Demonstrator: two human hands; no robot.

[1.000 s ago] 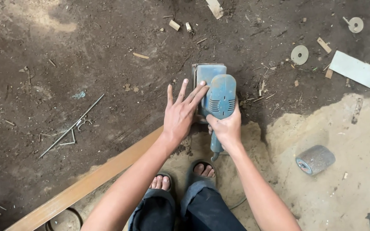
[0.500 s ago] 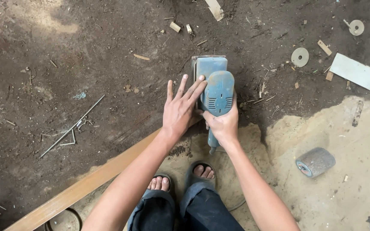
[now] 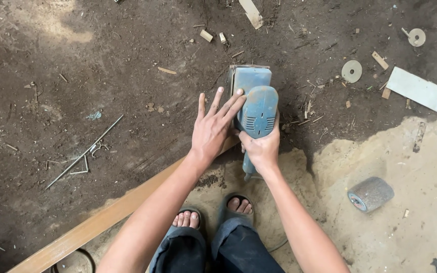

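Blue sander [image 3: 255,103] sits on wooden strip [image 3: 102,222] over dirt floor [image 3: 102,76]; right hand [image 3: 261,146] grips its handle, left hand [image 3: 213,129] flat, fingers spread, steadying beside it. Sanding pass underway; needs even pressure.

We reach both forearms forward and downward; our left hand [image 3: 213,129] lies flat with fingers spread, while our right hand [image 3: 261,146] is curled tight in a grip

Dark dirt floor [image 3: 102,60], sawdust patch [image 3: 405,167] at right. Lying on it: wooden strip [image 3: 102,222], metal rod [image 3: 84,151], grey sanding drum [image 3: 371,194], white board offcut [image 3: 418,89], two discs [image 3: 351,71].
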